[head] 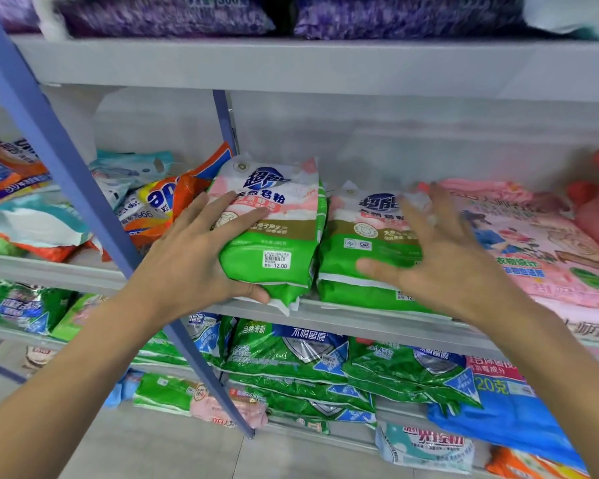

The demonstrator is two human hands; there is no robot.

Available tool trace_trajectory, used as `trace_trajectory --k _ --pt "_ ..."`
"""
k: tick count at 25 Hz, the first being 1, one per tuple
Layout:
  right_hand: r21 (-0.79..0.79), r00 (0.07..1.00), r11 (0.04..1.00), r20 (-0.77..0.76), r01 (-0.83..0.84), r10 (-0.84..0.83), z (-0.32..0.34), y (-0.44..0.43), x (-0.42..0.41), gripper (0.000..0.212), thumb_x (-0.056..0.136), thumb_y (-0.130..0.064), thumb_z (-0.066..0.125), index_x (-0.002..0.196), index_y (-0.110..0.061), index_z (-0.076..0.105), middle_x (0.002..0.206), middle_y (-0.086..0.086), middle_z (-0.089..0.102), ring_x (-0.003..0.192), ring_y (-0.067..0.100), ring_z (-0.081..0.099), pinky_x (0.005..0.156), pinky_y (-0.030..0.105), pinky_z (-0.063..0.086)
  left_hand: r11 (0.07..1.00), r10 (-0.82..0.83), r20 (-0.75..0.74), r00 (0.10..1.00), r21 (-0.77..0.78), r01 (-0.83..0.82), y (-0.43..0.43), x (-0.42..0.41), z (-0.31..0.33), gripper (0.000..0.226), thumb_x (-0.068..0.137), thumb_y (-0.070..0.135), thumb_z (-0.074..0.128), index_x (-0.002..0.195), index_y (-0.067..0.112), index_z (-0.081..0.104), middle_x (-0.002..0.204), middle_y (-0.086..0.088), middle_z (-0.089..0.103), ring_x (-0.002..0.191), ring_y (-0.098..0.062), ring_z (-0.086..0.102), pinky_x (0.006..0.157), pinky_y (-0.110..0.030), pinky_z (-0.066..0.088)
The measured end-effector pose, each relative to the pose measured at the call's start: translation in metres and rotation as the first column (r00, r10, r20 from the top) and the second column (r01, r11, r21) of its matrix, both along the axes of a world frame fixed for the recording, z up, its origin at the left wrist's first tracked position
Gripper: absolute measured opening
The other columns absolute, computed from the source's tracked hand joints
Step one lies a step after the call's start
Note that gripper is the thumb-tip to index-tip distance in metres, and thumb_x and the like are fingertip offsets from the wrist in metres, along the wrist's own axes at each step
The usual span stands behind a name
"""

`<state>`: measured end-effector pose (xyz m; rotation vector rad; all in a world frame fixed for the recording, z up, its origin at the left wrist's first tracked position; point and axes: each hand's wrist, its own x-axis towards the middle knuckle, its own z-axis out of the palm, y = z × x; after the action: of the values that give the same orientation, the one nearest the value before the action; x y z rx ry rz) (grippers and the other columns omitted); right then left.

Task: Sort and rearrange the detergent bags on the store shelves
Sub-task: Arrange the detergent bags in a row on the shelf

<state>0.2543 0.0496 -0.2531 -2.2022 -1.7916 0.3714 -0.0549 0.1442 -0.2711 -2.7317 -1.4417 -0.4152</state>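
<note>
While left hand [194,257] clasps the centre green bag [277,233], thumb beneath, right hand [443,264] hovers spread, empty; best nudge it flush against neighbouring stack [346,233], edges aligned.

Quick count: four green-and-white detergent bags [274,267] on the middle shelf [343,318], in two stacks of two. Two purple bags [166,19] up on the top shelf [291,63]. One big pink bag [533,236] on the right, maybe a second under it, can't tell. Two blue uprights [49,133]. Shiny green bags [291,354] lower down: at least five, too piled up to be exact. Two hands, left hand [194,250] and right hand [443,264].
</note>
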Motion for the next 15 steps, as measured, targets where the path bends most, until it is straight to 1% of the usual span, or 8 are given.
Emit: trace_trajectory --k 1,2,3,5,6,8,10,15 --pt "-0.017 0.993 0.998 0.097 -0.061 0.062 -0.009 -0.003 -0.004 0.108 0.068 -0.095 0.047 0.156 -0.056 -0.002 0.169 -0.017 -0.011 0.158 0.026 -0.001 0.123 0.057 0.01 0.999 -0.006 -0.017 1.0 0.053 0.007 -0.001 0.001 -0.002 0.112 0.055 0.102 0.04 0.154 0.056 0.016 0.167 0.004 0.02 0.154 -0.034 0.017 0.115 -0.066 0.029" --pt "0.003 0.981 0.994 0.163 -0.106 0.104 -0.019 -0.007 -0.008 0.106 0.067 -0.096 0.046 0.156 -0.057 0.003 0.169 -0.018 0.0 0.158 0.026 0.006 0.124 0.06 0.015 0.995 -0.021 -0.032 0.999 0.101 0.024 -0.003 0.003 -0.004 0.109 0.059 0.101 0.038 0.155 0.054 0.019 0.167 0.003 0.022 0.153 -0.035 0.018 0.115 -0.065 0.029" --pt "0.076 0.968 0.986 0.216 -0.147 0.128 -0.03 -0.01 -0.008 0.099 0.071 -0.092 0.05 0.155 -0.057 0.013 0.168 -0.017 0.017 0.155 0.027 0.02 0.12 0.063 0.025 0.99 -0.036 -0.041 0.999 0.135 0.041 -0.004 0.004 -0.005 0.104 0.063 0.099 0.036 0.155 0.052 0.021 0.167 0.003 0.023 0.153 -0.035 0.021 0.114 -0.064 0.031" --pt "0.285 0.965 0.944 0.242 -0.168 0.098 -0.041 -0.008 -0.002 0.076 0.082 -0.074 0.059 0.151 -0.051 0.037 0.155 -0.012 0.047 0.141 0.03 0.048 0.107 0.063 0.042 0.986 -0.03 -0.019 0.999 0.163 0.032 -0.002 0.007 -0.007 0.096 0.068 0.097 0.034 0.153 0.052 0.026 0.166 0.005 0.026 0.151 -0.035 0.026 0.113 -0.063 0.035" --pt "0.342 0.967 0.926 0.241 -0.16 0.078 -0.043 -0.008 -0.001 0.069 0.085 -0.064 0.066 0.148 -0.049 0.044 0.15 -0.01 0.055 0.135 0.032 0.054 0.104 0.063 0.046 0.986 -0.016 0.006 1.0 0.163 0.015 0.0 0.009 -0.006 0.093 0.07 0.095 0.035 0.152 0.052 0.029 0.165 0.006 0.028 0.151 -0.034 0.028 0.112 -0.063 0.036" --pt "0.389 0.964 0.908 0.258 -0.159 0.058 -0.049 -0.01 0.0 0.068 0.084 -0.044 0.078 0.145 -0.046 0.05 0.144 -0.009 0.06 0.128 0.033 0.06 0.101 0.063 0.048 0.986 -0.014 0.044 0.999 0.164 0.006 0.006 0.015 -0.004 0.09 0.071 0.094 0.035 0.15 0.05 0.036 0.163 0.005 0.033 0.149 -0.034 0.032 0.11 -0.063 0.039" --pt "0.428 0.954 0.888 0.298 -0.167 0.035 -0.054 -0.01 -0.002 0.074 0.08 -0.029 0.081 0.146 -0.043 0.051 0.143 -0.008 0.061 0.126 0.033 0.06 0.101 0.065 0.047 0.985 -0.032 0.029 0.999 0.173 0.026 0.012 0.018 -0.002 0.092 0.072 0.096 0.03 0.149 0.047 0.041 0.162 0.004 0.036 0.148 -0.035 0.034 0.11 -0.063 0.038" --pt "0.4 0.926 0.894 0.375 -0.201 0.04 -0.062 -0.014 0.002 0.082 0.077 -0.019 0.075 0.15 -0.04 0.044 0.148 -0.007 0.057 0.129 0.034 0.055 0.103 0.066 0.042 0.99 -0.049 0.017 0.999 0.134 0.046 0.012 0.014 -0.006 0.093 0.072 0.096 0.036 0.149 0.045 0.041 0.164 0.005 0.031 0.15 -0.034 0.03 0.113 -0.064 0.034"
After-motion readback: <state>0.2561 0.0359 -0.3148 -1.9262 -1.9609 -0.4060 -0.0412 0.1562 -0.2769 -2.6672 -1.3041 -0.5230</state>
